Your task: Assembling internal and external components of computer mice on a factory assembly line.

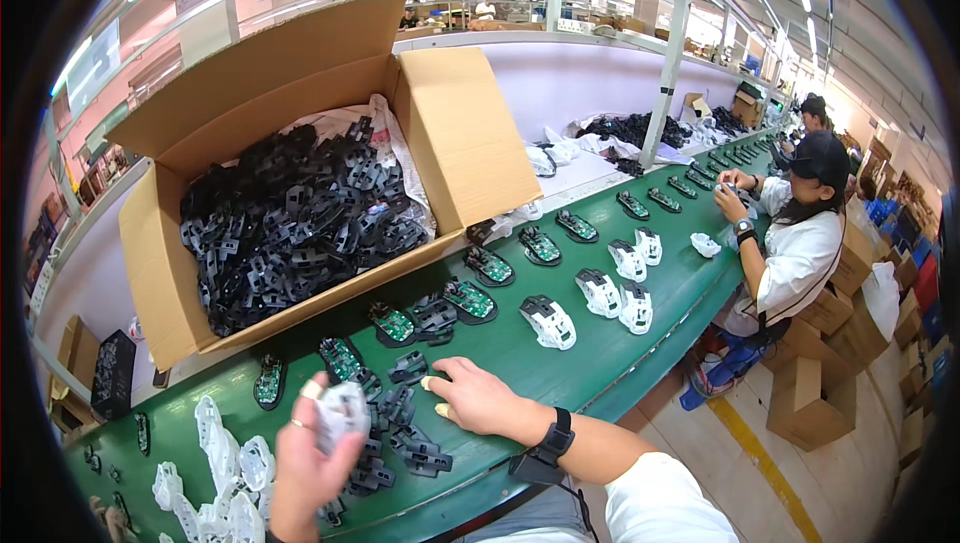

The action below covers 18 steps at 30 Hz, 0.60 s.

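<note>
My left hand (312, 458) is closed around a white plastic mouse shell (343, 415), slightly blurred, above the green belt. A ring and a pale fingertip cover show on it. My right hand (485, 398) has its fingers apart, with pale covers on the fingertips, beside a small black plastic part (408, 368); whether they touch it I cannot tell. Between my hands lies a loose pile of black plastic parts (420, 451). Just beyond, green circuit boards on black mouse bases (392, 323) sit on the belt. More white shells (222, 458) are heaped left of my left hand.
A big open cardboard box (470, 133) full of black parts stands behind the green belt (480, 348). White shells with black inserts (548, 321) rest to the right. A co-worker (800, 223) handles a part farther along the belt. Cartons (810, 398) stand on the floor.
</note>
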Available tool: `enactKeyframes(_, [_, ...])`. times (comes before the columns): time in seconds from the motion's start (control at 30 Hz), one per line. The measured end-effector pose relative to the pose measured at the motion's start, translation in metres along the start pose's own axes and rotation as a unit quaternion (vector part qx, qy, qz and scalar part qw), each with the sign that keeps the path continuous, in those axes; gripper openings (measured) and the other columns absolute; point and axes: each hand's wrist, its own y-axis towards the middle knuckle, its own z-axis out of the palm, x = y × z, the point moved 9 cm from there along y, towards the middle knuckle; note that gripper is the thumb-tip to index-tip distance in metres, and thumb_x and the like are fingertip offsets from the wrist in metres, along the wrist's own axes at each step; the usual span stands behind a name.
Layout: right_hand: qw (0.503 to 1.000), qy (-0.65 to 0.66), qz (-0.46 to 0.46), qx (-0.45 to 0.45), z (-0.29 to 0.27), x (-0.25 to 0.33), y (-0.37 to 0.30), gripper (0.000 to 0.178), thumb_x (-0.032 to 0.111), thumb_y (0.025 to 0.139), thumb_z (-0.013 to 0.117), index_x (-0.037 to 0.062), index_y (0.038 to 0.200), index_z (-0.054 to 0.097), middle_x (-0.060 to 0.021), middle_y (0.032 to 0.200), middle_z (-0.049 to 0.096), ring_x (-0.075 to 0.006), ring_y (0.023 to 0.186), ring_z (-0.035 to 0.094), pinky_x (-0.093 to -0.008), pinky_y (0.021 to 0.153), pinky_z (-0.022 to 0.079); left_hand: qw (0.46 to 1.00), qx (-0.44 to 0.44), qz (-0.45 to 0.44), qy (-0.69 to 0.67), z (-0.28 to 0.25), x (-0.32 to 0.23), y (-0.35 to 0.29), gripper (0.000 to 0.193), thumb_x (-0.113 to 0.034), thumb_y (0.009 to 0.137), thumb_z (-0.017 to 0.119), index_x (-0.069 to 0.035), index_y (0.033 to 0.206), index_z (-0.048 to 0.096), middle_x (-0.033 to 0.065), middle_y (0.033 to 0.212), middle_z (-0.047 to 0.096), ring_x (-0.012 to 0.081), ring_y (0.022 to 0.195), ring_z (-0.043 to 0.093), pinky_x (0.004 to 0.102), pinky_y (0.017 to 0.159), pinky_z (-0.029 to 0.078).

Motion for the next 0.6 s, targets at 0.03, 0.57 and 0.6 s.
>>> enactKeyframes(0.03, [1.000, 0.001, -0.001, 0.002, -0.005, 0.003, 0.003, 0.054, 0.025, 0.078, 0.080, 0.0087, 0.127, 0.064, -0.0200, 0.133, 0.055, -0.0385, 0.125, 0.053, -0.0489, 0.102, 0.047, 0.998, 0.006, 0.013, -0.065, 0.015, -0.001, -0.006, 0.078, -0.010, 0.081, 0.079, 0.009, 0.148, 0.044, 0.0191, 0.109, 0.072, 0.0252, 0.098, 0.072, 0.0347, 0.089, 0.055])
enactKeyframes(0.57, [0.978, 0.022, 0.020, 0.205, -0.022, -0.006, -0.004, 0.070, 0.015, 0.081, 0.080, 0.0007, 0.144, 0.052, -0.0222, 0.150, 0.049, -0.0381, 0.139, 0.045, -0.0434, 0.118, 0.038, 0.943, -0.231, 0.059, -0.234, 0.012, 0.066, -0.031, 0.058, 0.000, 0.090, 0.072, 0.001, 0.141, 0.046, 0.0147, 0.118, 0.069, 0.0177, 0.102, 0.068, 0.0299, 0.090, 0.054])
enactKeyframes(0.6, [0.983, 0.001, 0.027, 0.181, -0.023, -0.006, -0.003, 0.068, 0.016, 0.081, 0.080, -0.0002, 0.142, 0.053, -0.0218, 0.148, 0.051, -0.0381, 0.135, 0.049, -0.0436, 0.115, 0.041, 0.949, -0.245, 0.071, -0.188, 0.009, 0.066, -0.034, 0.053, -0.001, 0.090, 0.073, 0.001, 0.139, 0.051, 0.0132, 0.113, 0.071, 0.0165, 0.098, 0.069, 0.0292, 0.088, 0.054])
